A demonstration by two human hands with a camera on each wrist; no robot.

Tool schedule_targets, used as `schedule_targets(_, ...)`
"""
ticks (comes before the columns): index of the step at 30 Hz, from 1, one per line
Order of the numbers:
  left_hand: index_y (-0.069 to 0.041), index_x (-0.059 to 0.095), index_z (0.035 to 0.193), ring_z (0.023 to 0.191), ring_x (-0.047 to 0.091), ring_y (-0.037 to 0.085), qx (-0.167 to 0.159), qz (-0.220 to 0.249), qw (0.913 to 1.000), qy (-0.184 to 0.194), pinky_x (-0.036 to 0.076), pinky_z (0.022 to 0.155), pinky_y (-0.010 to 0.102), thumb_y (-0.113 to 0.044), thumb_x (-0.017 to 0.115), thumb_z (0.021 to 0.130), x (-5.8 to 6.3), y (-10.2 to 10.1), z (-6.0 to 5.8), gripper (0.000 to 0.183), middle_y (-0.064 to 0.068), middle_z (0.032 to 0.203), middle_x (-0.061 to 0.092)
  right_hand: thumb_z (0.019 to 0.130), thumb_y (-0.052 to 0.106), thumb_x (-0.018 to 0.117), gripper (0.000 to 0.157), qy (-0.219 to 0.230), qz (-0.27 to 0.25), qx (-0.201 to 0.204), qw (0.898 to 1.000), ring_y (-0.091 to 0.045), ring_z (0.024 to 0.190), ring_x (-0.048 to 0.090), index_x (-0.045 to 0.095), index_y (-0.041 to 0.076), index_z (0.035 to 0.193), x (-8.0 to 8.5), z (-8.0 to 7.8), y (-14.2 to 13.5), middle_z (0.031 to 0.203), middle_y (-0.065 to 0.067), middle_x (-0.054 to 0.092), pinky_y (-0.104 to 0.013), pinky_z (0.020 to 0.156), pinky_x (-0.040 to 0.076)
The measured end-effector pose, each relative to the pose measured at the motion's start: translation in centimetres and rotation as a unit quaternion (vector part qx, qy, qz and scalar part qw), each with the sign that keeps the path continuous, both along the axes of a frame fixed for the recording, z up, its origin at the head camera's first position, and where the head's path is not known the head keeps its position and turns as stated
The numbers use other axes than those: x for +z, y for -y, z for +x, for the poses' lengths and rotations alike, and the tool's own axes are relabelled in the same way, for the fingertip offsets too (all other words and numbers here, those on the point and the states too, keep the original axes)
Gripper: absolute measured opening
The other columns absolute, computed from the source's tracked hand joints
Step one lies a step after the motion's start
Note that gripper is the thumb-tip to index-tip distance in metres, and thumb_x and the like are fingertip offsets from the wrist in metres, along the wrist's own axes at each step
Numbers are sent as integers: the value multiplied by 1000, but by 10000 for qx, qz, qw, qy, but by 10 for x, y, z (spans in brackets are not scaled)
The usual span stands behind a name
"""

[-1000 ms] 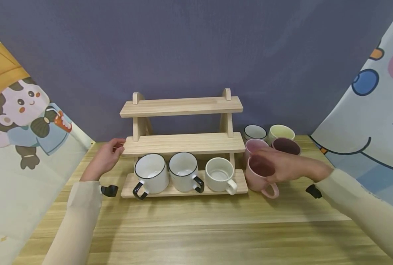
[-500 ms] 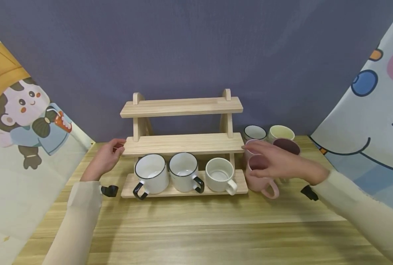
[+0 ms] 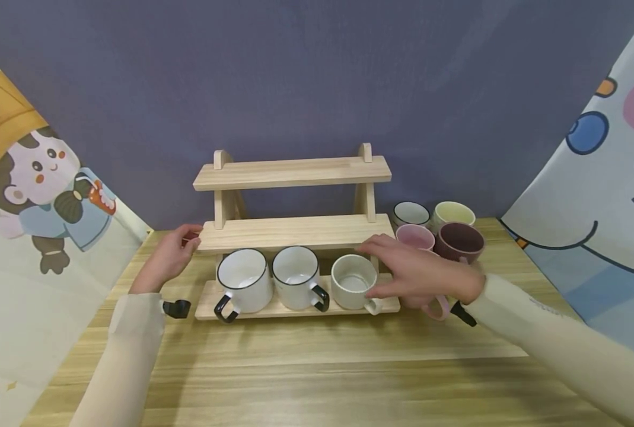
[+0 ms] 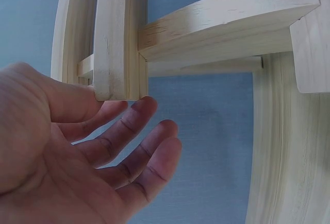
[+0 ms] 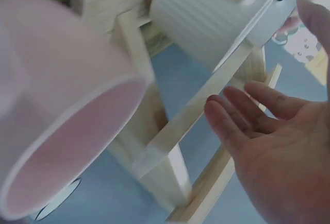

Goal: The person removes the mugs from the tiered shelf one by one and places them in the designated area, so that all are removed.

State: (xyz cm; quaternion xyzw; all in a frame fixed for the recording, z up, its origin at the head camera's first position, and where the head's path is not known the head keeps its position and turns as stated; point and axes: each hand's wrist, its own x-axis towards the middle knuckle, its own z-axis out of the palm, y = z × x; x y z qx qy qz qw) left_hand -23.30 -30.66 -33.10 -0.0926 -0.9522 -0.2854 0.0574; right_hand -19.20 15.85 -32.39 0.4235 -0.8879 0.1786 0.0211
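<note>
A three-tier wooden display rack (image 3: pixel 290 231) stands against the wall. My left hand (image 3: pixel 169 255) pinches the left end of its middle shelf; in the left wrist view the thumb and fingers (image 4: pixel 136 118) meet the board end. On the bottom shelf stand two white enamel mugs, one at left (image 3: pixel 252 293) and one in the middle (image 3: pixel 295 290), with black rims and handles, then a cream mug (image 3: pixel 351 290). My right hand (image 3: pixel 415 270) reaches over the cream mug's right side, fingers spread; contact is unclear. Beneath it, a pink mug (image 3: pixel 417 302) is mostly hidden.
Right of the rack stand a black-rimmed white mug (image 3: pixel 411 213), a yellow mug (image 3: pixel 454 212), a smaller pink mug (image 3: pixel 415 237) and a dark maroon mug (image 3: pixel 459 240). A blue-grey wall (image 3: pixel 306 71) rises behind the wooden table (image 3: pixel 295 379).
My right hand has let go of the front pink mug, which stands at the rack's right end, and has moved left to the cream mug. The left hand has stayed in place.
</note>
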Motion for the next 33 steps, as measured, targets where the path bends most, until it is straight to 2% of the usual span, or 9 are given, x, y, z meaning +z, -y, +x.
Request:
schedule_targets(5, 9, 44, 131, 99, 53, 40, -4, 14, 10000, -14, 44, 80, 49, -8, 39, 100, -1, 0, 0, 35, 29, 114, 53, 77, 59, 69, 80, 118, 355, -39, 9993, -16, 113, 48, 48, 7, 134, -3, -2, 15, 128, -2, 48, -32, 90, 44)
schedule_targets(12, 10, 45, 130, 98, 53, 39, -2, 48, 10000, -45, 45, 78, 47, -7, 40, 101, 0, -1, 2, 35, 30, 114, 53, 76, 46, 75, 73, 128, 377, -78, 9992, -20, 110, 50, 51, 2, 130, -7, -5, 27, 122, -7, 51, -36, 92, 43)
schedule_targets(20, 10, 45, 129, 98, 53, 39, -15, 59, 10000, -67, 45, 78, 47, -7, 41, 100, 0, -2, 4, 34, 30, 112, 54, 67, 40, 78, 69, -205, 136, -95, 9997, -18, 100, 52, 58, -1, 120, -9, -5, 30, 114, -8, 55, -34, 82, 46)
schedule_targets(24, 10, 45, 130, 99, 53, 40, -15, 83, 10000, -53, 45, 78, 47, -7, 41, 100, 0, -2, 4, 34, 30, 114, 53, 69, 40, 78, 69, -154, 15, -255, 9996, -18, 104, 51, 58, 1, 122, 5, 1, 20, 116, -7, 54, -34, 84, 46)
schedule_targets(28, 10, 44, 130, 100, 53, 41, -41, 78, 9999, -98, 45, 79, 49, -7, 41, 101, 0, -1, 3, 35, 31, 115, 53, 69, 41, 77, 68, -341, -98, -511, 9981, -19, 104, 52, 58, 4, 122, 26, 8, 0, 117, -4, 55, -36, 82, 46)
schedule_targets(33, 11, 45, 130, 100, 53, 42, -81, 79, 9998, -152, 45, 80, 49, -6, 41, 100, -1, 0, 2, 34, 31, 115, 53, 67, 41, 80, 63, -609, -152, -999, 9930, -17, 94, 53, 61, 9, 118, 46, 16, -33, 114, -1, 56, -35, 69, 48)
